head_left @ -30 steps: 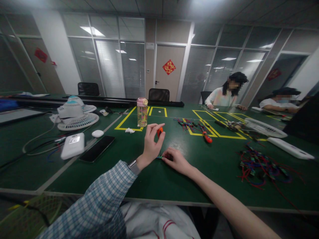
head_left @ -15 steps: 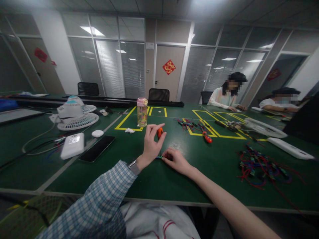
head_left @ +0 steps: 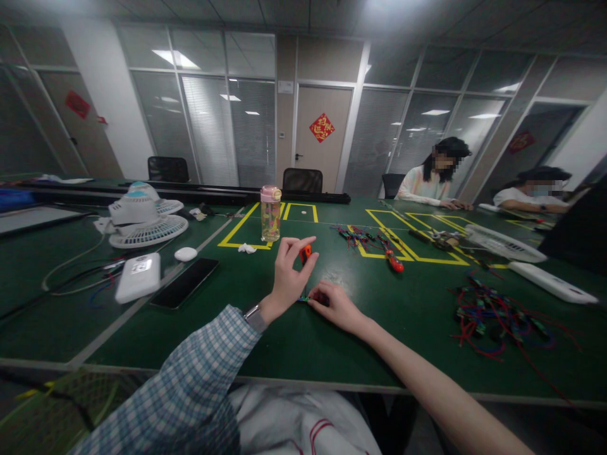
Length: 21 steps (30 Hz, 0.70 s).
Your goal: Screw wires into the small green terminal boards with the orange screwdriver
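Left hand (head_left: 288,272): fingers wrapped around an orange-and-black screwdriver (head_left: 306,254), held upright with a dark shaft pointing down. Too small to tell if the tip actually touches anything.
Right hand (head_left: 337,308): thumb and fingertip pinching the right end of the little green board (head_left: 304,299). Palm is mostly hidden, so no clue what else is in there.
Where the board is: down on the tabletop (head_left: 284,357), right between the two hands, just below the left one.
Edges: the table's near edge runs straight across in front of the lap, and both forearms cross it. Hands are well in from it.
Elbow room: phone (head_left: 186,283) is off to the left, big wire pile (head_left: 493,316) well apart on the right, bottle (head_left: 270,218) standing a bit beyond the left hand.
Writing: red diamond (head_left: 322,127) on the far door has gold Chinese characters, too soft for me to read. The white power bank (head_left: 138,278) on the left has a label, also unreadable. No brands I can make out.
Materials: blue checked cloth sleeve (head_left: 190,373), clear bottle with pink lid, glossy black phone slab, smooth white plastic on the power bank, tangled red and blue wires, flat yellow tape (head_left: 441,261) marking rectangles.
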Available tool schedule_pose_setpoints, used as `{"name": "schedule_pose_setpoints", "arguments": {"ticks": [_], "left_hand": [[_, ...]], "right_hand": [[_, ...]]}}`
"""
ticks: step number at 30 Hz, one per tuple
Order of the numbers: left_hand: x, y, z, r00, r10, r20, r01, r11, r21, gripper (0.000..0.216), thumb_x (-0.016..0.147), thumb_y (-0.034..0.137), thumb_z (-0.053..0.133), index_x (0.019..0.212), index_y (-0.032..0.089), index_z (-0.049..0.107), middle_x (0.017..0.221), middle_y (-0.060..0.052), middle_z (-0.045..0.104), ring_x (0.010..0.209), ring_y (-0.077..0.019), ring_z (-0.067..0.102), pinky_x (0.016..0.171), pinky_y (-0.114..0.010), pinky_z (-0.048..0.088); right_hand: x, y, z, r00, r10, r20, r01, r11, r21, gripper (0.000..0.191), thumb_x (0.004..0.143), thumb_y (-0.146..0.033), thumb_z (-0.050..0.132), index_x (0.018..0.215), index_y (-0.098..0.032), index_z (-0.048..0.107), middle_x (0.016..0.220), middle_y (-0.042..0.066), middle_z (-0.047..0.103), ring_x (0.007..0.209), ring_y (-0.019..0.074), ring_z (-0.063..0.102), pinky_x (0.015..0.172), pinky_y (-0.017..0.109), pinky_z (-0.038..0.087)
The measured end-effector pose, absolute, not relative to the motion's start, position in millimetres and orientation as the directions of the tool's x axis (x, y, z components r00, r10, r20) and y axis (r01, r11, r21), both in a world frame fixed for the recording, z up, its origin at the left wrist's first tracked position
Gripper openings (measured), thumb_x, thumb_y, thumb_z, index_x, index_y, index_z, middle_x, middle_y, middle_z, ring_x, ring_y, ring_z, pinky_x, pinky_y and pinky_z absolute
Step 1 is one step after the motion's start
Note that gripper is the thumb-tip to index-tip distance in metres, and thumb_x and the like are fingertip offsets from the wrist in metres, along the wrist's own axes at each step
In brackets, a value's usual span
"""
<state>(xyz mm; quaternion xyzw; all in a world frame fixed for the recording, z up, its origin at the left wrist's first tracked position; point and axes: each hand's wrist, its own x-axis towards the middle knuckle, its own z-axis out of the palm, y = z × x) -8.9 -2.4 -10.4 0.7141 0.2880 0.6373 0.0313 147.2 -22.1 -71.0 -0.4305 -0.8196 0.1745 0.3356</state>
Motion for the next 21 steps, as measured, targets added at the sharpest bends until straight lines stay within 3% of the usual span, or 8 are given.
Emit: {"name": "schedule_pose_setpoints", "arguments": {"ticks": [7,15,21], "left_hand": [[-10.3,-0.5,-13.6,0.093,0.492,0.866,0.253,-0.853,0.457,0.035,0.097,0.021,0.033,0.127,0.021,0.052,0.117,-0.008,0.059,0.109,-0.0179,0.055,0.096,-0.035,0.043],[-7.7,-0.9,-11.7,0.005,0.478,0.878,0.359,-0.821,0.444,0.034,0.089,0.026,0.056,0.123,0.021,0.053,0.099,-0.005,0.056,0.093,-0.0164,0.054,0.088,-0.032,0.045],[-9.5,-2.5,-11.1,0.057,0.492,0.869,0.316,-0.835,0.451,0.034,0.094,0.027,0.043,0.126,0.02,0.051,0.113,-0.008,0.054,0.106,-0.0185,0.052,0.094,-0.035,0.043]], "right_hand": [[147.8,-22.1,-70.2,-0.41,0.818,0.402,0.59,0.575,-0.567,0.004,0.08,-0.014,0.061,0.083,-0.016,0.063,0.075,0.0,0.055,0.064,0.0125,0.052,0.059,0.024,0.041],[146.8,-22.5,-69.2,-0.41,0.819,0.401,0.594,0.574,-0.563,0.004,0.08,-0.013,0.061,0.083,-0.015,0.063,0.075,0.0,0.055,0.066,0.0131,0.053,0.061,0.024,0.042],[146.5,-23.8,-66.8,-0.413,0.819,0.399,0.592,0.574,-0.565,0.004,0.08,-0.012,0.061,0.082,-0.015,0.063,0.074,0.0,0.054,0.065,0.0126,0.052,0.06,0.024,0.041]]}}
